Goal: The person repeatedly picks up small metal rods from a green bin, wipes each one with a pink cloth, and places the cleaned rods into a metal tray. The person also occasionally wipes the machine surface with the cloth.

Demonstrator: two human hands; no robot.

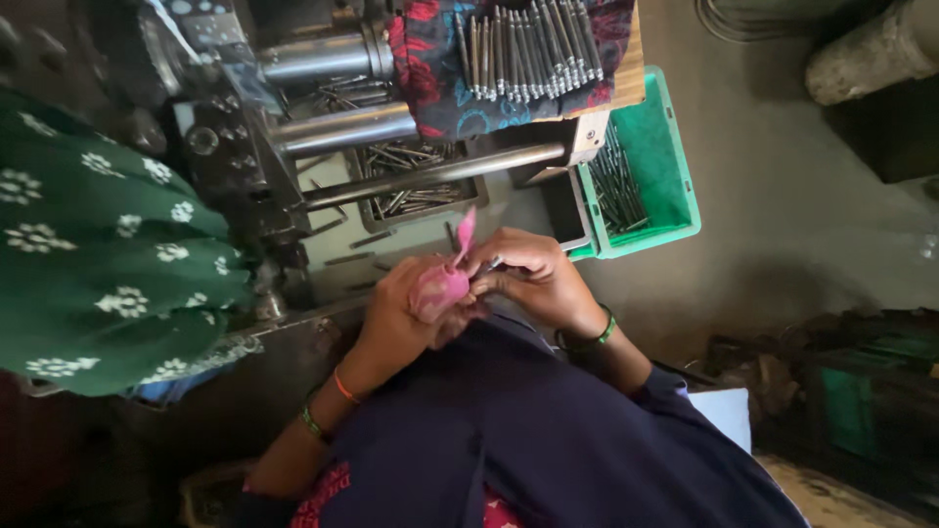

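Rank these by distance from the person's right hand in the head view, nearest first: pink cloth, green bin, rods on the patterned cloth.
1. Pink cloth: right beside the right hand, held in the left hand.
2. Green bin: up and to the right.
3. Rods on the patterned cloth: top of the picture.

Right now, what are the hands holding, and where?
Left hand clutches a pink cloth around its bunched middle; right hand pinches a thin metal rod at one end.

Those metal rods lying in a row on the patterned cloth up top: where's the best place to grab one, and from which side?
Probably by the near end. The rods lie packed side by side on the patterned cloth, so their middles leave no finger gap, while the lower tips stick out unevenly toward the person. Come from the near side, pinch one protruding tip and draw it lengthwise. Both hands are busy now: left hand holds a pink cloth.
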